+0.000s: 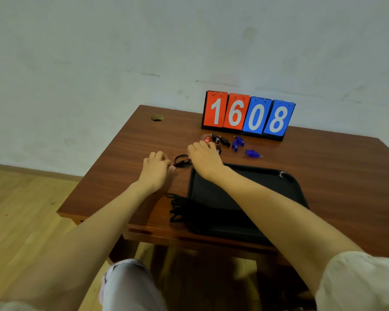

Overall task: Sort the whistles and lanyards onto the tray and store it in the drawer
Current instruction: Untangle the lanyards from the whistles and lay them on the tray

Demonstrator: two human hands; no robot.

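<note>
Blue translucent plastic whistles point(252, 153): three counted, rounded, loose on brown wood-grain table point(121, 164) in front of red-and-blue flip scoreboard point(247, 115), four cards. Black plastic whistles point(225, 141): two, just beside the blue. Red whistle point(208, 139): one seen, blurred, at fingertips of right hand point(204, 161); grip there not discernible. Left hand point(155, 169): fingers curled, pinching end of thin black cord lanyard point(180, 159) looped between both hands. Further black lanyards point(177, 207) heaped, uncountable, against left rim of glossy black rectangular plastic tray point(285, 176).

Three blue whistles point(252, 153), two black whistles point(225, 141) plainly visible, one red whistle point(208, 139), one tray point(285, 176), one scoreboard point(248, 115), one loose lanyard point(181, 161).
</note>
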